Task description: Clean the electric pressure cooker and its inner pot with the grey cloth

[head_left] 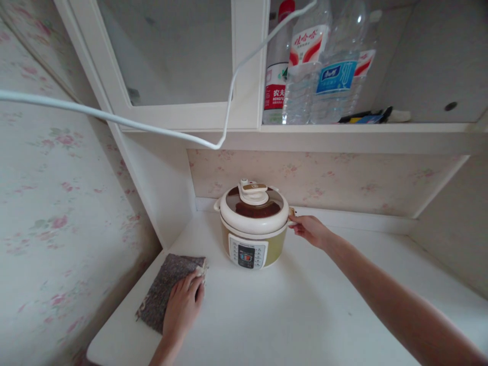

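A white and olive-green electric pressure cooker (253,218) stands upright on the white counter, its brown-topped lid on and its control panel facing me. My right hand (310,230) reaches in from the right, its fingers closed around the cooker's right side handle. On the counter to the left lies a folded grey-brown cloth (160,290) with frayed edges. Pressed onto its right part is my left hand (185,300), the fingers bent over the cloth and the thumb at its side. The palm side of this hand is hidden.
An open shelf above holds several plastic bottles (320,76) and small items. Left of it is a glass-fronted cabinet door (171,51). A white cable (160,127) hangs across the upper view. Flowered wall (57,203) borders the counter (267,315) at left.
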The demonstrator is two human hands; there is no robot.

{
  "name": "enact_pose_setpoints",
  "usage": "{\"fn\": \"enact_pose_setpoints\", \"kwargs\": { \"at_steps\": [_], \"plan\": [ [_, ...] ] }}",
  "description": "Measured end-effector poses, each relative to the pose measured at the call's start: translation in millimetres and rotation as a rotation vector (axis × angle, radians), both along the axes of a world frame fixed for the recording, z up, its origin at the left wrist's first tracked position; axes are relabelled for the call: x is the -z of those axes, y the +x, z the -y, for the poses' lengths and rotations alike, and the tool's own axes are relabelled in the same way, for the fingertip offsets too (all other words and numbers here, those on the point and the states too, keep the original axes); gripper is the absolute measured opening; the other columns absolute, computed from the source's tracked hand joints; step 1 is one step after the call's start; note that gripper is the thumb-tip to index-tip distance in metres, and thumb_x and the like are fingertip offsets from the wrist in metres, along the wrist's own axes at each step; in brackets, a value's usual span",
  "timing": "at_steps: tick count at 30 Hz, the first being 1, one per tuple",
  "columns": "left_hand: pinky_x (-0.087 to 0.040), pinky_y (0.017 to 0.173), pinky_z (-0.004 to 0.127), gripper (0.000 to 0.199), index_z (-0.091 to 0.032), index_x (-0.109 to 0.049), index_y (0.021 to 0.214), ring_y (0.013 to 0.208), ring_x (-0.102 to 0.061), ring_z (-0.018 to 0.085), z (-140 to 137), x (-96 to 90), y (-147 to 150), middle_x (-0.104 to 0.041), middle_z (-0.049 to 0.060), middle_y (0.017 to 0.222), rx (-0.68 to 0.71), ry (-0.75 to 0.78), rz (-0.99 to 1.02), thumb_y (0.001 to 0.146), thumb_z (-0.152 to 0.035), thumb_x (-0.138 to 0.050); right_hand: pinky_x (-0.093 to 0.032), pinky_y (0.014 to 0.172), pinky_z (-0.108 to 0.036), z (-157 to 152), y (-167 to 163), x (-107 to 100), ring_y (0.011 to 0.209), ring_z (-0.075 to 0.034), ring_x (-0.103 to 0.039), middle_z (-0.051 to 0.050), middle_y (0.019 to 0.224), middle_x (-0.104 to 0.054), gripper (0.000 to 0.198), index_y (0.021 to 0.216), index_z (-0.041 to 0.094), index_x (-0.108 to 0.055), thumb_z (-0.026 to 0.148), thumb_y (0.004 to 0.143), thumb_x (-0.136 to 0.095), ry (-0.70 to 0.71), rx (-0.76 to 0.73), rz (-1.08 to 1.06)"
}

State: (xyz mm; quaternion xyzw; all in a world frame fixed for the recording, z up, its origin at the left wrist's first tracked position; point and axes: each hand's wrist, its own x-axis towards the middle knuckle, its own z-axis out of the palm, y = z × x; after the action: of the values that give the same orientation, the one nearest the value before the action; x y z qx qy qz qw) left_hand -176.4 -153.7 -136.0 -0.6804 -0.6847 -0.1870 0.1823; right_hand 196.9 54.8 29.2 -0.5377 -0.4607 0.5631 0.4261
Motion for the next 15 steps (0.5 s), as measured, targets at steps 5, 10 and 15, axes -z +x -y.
{"fn": "enact_pose_setpoints", "kwargs": {
  "at_steps": [5,10,15],
  "plan": [
    [-0.048,0.087,0.039,0.025,-0.025,-0.068,0.105,0.098,-0.064,0.023,-1.2,6.5,0.4,-0.066,0.006,0.12,-0.008,0.025,-0.046,0.092,-0.03,-0.048,-0.043,0.047,-0.02,4.3,54.7,-5.1,0.05,-0.009,-0.052,-0.006,0.067,-0.063,0.009,0.076,0.015,-0.065,0.023,0.081,-0.066,-0.062,-0.012,0.008],
    [-0.047,0.086,0.039,0.026,-0.024,-0.068,0.106,0.095,-0.064,0.023,-2.6,10.7,-0.5,-0.066,0.008,0.12,0.003,0.06,-0.099,0.092,-0.03,-0.048,-0.051,0.055,-0.027,7.5,90.8,-18.2,0.057,-0.014,-0.061,-0.015,0.088,-0.069,0.039,0.098,0.015,-0.067,0.04,0.07,-0.077,-0.046,-0.061,0.258],
    [-0.048,0.086,0.038,0.026,-0.024,-0.068,0.106,0.094,-0.064,0.023,-2.6,7.8,-0.4,-0.065,0.007,0.121,0.016,0.056,-0.101,0.092,-0.03,-0.047,-0.044,0.046,-0.023,0.5,80.9,-49.5,0.053,-0.012,-0.058,-0.013,0.092,-0.07,0.044,0.114,0.018,-0.062,0.038,0.075,-0.071,0.171,0.168,0.599]
  ]
}}
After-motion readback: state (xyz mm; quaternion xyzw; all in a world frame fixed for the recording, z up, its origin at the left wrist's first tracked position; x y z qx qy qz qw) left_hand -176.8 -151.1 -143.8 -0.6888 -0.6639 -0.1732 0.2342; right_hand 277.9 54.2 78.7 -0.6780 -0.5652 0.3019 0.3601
